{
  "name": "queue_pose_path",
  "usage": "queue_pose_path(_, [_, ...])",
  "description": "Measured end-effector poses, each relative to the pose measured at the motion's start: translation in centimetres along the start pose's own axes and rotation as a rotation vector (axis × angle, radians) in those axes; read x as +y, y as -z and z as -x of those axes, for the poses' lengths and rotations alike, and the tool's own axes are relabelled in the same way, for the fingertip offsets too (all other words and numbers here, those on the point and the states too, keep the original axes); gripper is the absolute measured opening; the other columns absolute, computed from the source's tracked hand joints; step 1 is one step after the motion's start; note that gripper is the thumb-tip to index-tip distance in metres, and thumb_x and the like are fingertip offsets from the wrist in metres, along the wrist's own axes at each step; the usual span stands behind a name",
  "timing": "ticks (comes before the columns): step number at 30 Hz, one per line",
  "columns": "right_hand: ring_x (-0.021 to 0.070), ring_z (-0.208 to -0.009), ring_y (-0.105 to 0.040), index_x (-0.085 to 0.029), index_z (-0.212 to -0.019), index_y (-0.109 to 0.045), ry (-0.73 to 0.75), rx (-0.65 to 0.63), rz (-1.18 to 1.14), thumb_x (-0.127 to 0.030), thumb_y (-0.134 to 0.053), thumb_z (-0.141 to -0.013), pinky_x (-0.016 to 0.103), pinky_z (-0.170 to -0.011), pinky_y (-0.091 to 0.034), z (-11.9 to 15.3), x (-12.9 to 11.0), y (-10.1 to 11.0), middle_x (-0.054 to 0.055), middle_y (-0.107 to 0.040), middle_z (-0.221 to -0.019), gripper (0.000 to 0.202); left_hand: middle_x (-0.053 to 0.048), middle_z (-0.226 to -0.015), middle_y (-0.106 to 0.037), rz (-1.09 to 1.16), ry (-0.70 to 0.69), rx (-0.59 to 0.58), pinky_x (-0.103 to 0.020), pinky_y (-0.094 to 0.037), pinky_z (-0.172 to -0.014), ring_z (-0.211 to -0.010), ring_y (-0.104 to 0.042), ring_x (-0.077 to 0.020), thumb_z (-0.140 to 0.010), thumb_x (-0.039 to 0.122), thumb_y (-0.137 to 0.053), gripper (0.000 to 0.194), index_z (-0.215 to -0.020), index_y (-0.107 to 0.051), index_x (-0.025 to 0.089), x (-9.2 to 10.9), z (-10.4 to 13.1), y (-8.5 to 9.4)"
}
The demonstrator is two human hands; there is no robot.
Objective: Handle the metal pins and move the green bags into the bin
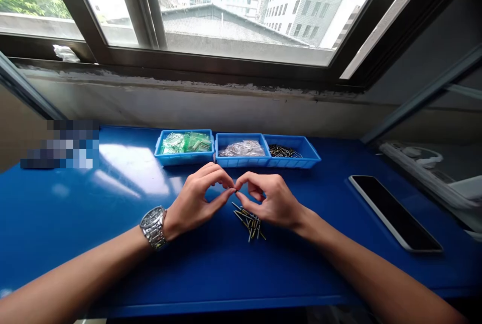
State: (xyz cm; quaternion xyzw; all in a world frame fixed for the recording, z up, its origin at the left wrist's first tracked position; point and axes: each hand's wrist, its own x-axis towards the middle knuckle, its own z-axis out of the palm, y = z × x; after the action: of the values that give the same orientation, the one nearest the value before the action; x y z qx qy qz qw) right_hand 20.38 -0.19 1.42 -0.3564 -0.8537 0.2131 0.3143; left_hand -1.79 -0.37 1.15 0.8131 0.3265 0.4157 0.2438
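Note:
My left hand, with a metal watch on its wrist, is closed in a pinch of thumb and forefinger. Tip to tip with it, my right hand pinches too. Something tiny and dark seems to sit where the fingertips meet, too small to name. Just below the right hand lies a loose pile of thin metal pins, dark and brass-coloured, partly hidden by that hand.
Three blue bins stand along the wall: one with green-tinted packets, one with clear packets, one with dark pins. A tablet-like device lies at right on the blue table. Windows rise behind.

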Motion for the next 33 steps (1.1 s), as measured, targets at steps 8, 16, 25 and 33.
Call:
queue_pose_path(8, [0.0092, -0.049, -0.044, -0.017, -0.096, -0.071, -0.136, 0.350, 0.274, -0.026, -0.066, -0.092, 0.023, -0.055, -0.039, -0.6, 2.4, 5.0, -0.007, -0.044, -0.057, 0.011, -0.005, -0.100, -0.067, -0.026, 0.043, -0.004, -0.030, -0.051, -0.080, -0.091, -0.061, -0.0169, -0.101, 0.020, -0.059, 0.011, -0.108, -0.067, 0.018, -0.4, 0.1, 0.1])
queue_pose_path(16, [0.0108, -0.050, -0.044, -0.018, -0.095, -0.071, -0.282, 0.217, 0.311, -0.031, -0.066, -0.091, 0.025, -0.052, -0.036, -0.6, 4.5, 7.2, -0.006, -0.049, -0.058, 0.014, -0.006, -0.100, -0.069, -0.018, 0.052, -0.062, -0.031, -0.051, -0.076, -0.091, -0.062, -0.0181, -0.101, 0.019, -0.057, 0.012, -0.106, -0.068, 0.019, -0.6, 0.0, 0.0])
queue_pose_path(25, [0.0092, -0.050, -0.043, -0.018, -0.088, -0.075, -0.244, -0.485, 0.003, -0.041, -0.074, -0.086, 0.022, -0.046, -0.030, -0.3, 1.3, 5.4, -0.005, -0.050, -0.059, 0.023, -0.005, -0.094, -0.070, -0.016, 0.037, -0.114, -0.031, -0.050, -0.078, -0.088, -0.062, -0.0180, -0.100, 0.015, -0.057, 0.013, -0.099, -0.069, 0.018, -0.5, -0.2, 0.0])
queue_pose_path(33, [0.0080, -0.048, -0.045, -0.019, -0.082, -0.072, -0.206, -0.538, 0.035, -0.025, -0.071, -0.086, 0.021, -0.046, -0.034, -0.3, 0.9, 4.4, -0.005, -0.054, -0.059, 0.007, -0.004, -0.093, -0.070, -0.013, 0.033, -0.149, -0.029, -0.049, -0.075, -0.086, -0.061, -0.0175, -0.100, 0.014, -0.057, 0.014, -0.097, -0.070, 0.019, -0.5, -0.3, -0.1])
